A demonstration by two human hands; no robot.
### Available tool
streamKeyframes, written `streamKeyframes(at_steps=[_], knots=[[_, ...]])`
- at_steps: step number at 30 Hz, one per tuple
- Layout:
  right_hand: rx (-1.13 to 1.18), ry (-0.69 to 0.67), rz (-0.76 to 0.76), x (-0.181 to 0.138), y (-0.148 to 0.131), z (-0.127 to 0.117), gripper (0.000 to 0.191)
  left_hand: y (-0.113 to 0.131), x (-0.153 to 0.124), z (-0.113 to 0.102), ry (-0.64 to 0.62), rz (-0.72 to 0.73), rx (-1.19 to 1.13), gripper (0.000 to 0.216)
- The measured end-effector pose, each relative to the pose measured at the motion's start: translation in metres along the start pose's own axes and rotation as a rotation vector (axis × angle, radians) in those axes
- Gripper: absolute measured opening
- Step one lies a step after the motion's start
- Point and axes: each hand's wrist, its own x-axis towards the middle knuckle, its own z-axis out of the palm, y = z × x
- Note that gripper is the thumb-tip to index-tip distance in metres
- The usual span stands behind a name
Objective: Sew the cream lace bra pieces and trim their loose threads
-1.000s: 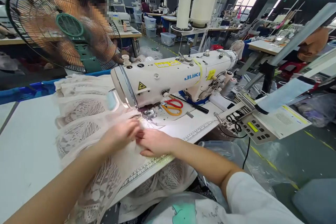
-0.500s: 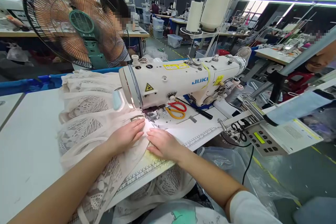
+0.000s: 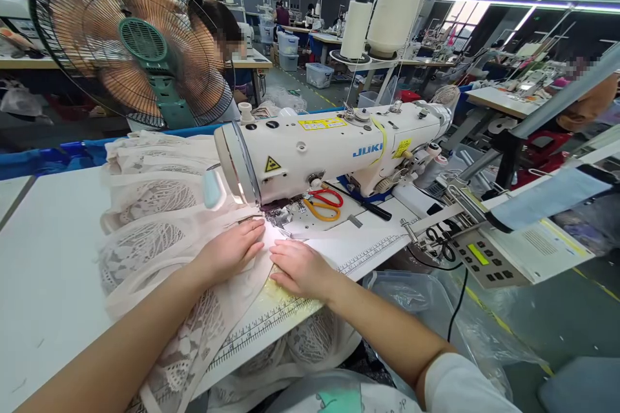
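Note:
Pale beige lace bras (image 3: 145,251) lie heaped on the left of the table, one strip of the fabric running under the needle area of a white sewing machine (image 3: 310,155). My left hand (image 3: 230,248) rests flat on this fabric with its fingers stretched toward the presser foot (image 3: 276,214). Beside it, my right hand (image 3: 300,266) lies at the fabric's right edge, fingers extended and thumb apart. Its fingertips touch the cloth; what is under its palm is hidden. Red-and-yellow-handled scissors (image 3: 323,206) lie on the machine bed behind my hands.
A black-handled tool (image 3: 372,208) lies by the scissors. A ruler strip (image 3: 252,330) runs along the table's front edge. A green fan (image 3: 143,42) stands at the back left, a control box (image 3: 489,255) at right. More lace pieces (image 3: 312,339) hang below the table edge.
The view has shifted slightly, so the fan and bras sit a little farther left. Both hands stay nearly in place on the fabric by the presser foot.

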Motion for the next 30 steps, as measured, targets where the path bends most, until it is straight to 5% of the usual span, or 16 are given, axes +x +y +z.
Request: streamKeyframes(at_steps=[12,20,25,30], knots=[[-0.077,0.13,0.067,0.001,-0.002,0.001,0.03,-0.006,0.003,-0.002,-0.032,0.01,0.04,0.058],[-0.073,0.017,0.138,0.005,-0.002,-0.003,0.034,-0.022,0.016,-0.013,-0.029,0.045,0.094,0.055],[-0.057,-0.029,0.165,0.005,-0.002,-0.003,0.038,0.005,0.009,-0.028,-0.066,0.143,0.101,0.049],[-0.035,-0.04,0.209,0.005,-0.005,-0.002,0.041,0.034,-0.019,-0.012,-0.042,0.212,0.228,0.039]])
